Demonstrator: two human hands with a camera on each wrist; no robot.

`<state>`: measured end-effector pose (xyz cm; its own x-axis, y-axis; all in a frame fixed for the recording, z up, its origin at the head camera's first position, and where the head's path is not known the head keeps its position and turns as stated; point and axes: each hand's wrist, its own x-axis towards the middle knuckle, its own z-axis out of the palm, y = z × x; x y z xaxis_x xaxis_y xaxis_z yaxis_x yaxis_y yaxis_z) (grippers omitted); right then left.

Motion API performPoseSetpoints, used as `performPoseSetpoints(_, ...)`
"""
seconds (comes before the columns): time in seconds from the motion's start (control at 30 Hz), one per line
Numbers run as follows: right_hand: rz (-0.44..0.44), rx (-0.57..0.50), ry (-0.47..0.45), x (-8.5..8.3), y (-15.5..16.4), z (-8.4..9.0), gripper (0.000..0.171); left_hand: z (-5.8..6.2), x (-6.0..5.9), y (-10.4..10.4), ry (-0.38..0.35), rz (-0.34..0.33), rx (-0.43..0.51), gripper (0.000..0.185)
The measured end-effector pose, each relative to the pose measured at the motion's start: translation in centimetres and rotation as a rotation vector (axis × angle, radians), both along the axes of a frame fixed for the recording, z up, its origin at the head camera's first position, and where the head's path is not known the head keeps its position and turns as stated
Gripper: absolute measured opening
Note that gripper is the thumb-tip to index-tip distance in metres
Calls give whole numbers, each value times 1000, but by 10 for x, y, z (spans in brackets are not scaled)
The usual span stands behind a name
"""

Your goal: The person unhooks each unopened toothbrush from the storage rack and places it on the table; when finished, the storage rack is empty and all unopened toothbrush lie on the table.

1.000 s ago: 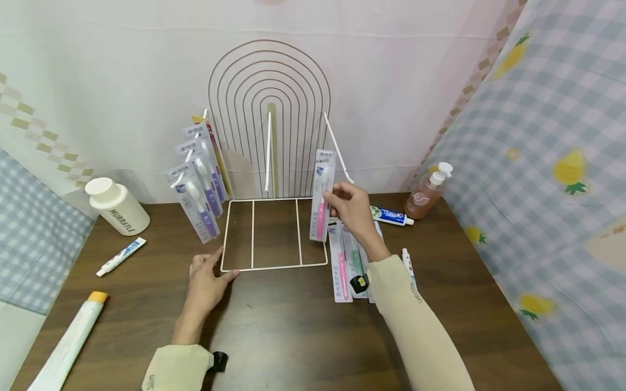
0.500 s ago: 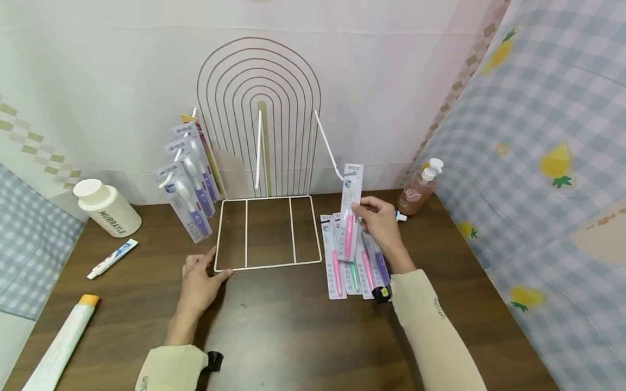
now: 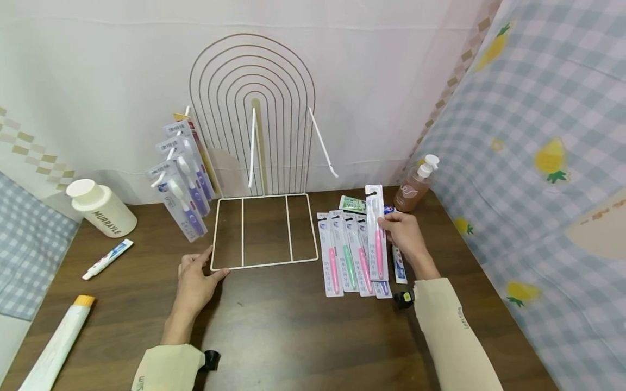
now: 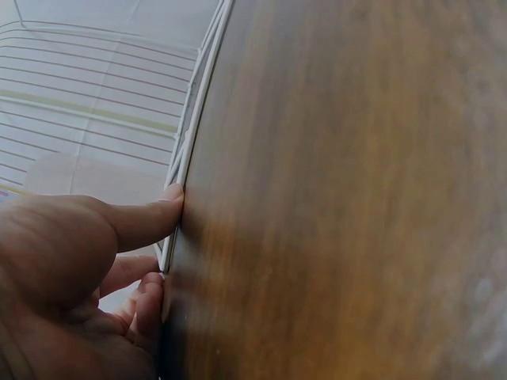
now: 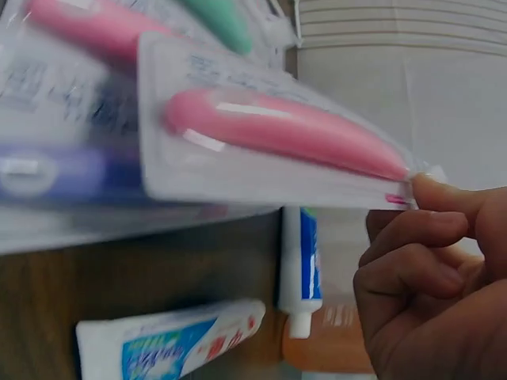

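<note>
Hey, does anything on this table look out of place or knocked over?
Nothing is spilled or damaged. The white jar leans tilted against the wall rather than standing upright. Toothpaste tubes lie scattered: a big orange-capped tube at the left edge, a small one near the jar. The right hand holds a pink packaged toothbrush over the row.

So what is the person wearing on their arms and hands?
Both hands are bare: left hand, right hand. Each arm has a long pale beige sleeve with small dark lettering near the cuff. A small black device sits at each wrist, the right one with a yellow spot.
</note>
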<state>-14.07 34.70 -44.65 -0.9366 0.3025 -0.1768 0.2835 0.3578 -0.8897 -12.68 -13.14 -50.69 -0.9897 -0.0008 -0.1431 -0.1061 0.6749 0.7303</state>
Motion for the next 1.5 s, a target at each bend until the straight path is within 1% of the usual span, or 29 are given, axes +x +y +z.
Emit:
performPoseSetpoints(0.13,14,58,-44,5,7,-5,28,0,0,0,-18,1,6,82)
performPoseSetpoints(0.3,27,93,-140,10,15,-12,33,0,1,-1,-33,6,8,81)
performPoseSetpoints(0.4,29,94,-187,11,19,-16,35,1,1,-1,-33,4,7,81)
performPoseSetpoints(0.5,27,88,-216,12,24,-20,34,0,0,0,-37,1,8,81)
performPoseSetpoints(0.63,25,82,-227,11,27,-26,33,0,0,-1,-40,2,2,81)
performPoseSetpoints(0.77,27,74,-215,9,30,-31,31,1,1,-1,-29,6,-6,81)
performPoseSetpoints(0.8,30,57,-190,7,36,-38,29,1,0,-1,-23,6,-7,80)
performPoseSetpoints(0.9,25,60,-189,5,41,-41,29,1,1,0,-15,7,-2,80)
performPoseSetpoints(0.97,23,69,-198,2,43,-44,30,0,1,0,-12,8,7,81)
performPoseSetpoints(1.0,22,78,-191,-2,48,-53,30,0,1,0,-11,9,11,81)
performPoseSetpoints(1.03,10,105,-212,-4,46,-54,31,-1,2,0,-7,11,13,81)
performPoseSetpoints(1.1,5,129,-219,-6,47,-57,33,-3,2,0,18,15,13,80)
performPoseSetpoints(1.2,-10,171,-226,-5,42,-56,35,-6,2,0,51,18,7,79)
performPoseSetpoints(1.23,-16,186,-236,-1,36,-47,36,-6,2,0,55,18,6,79)
performPoseSetpoints(1.27,-12,201,-242,3,31,-40,38,-6,1,1,51,19,11,78)
performPoseSetpoints(1.33,-13,229,-245,7,24,-33,39,-3,1,1,24,19,16,79)
performPoseSetpoints(1.43,-21,266,-239,12,18,-28,39,0,1,2,-23,16,12,80)
performPoseSetpoints(1.47,-24,272,-240,13,17,-27,40,1,1,2,-30,15,10,81)
performPoseSetpoints(1.5,-27,275,-242,13,16,-27,40,-1,0,2,-12,15,6,80)
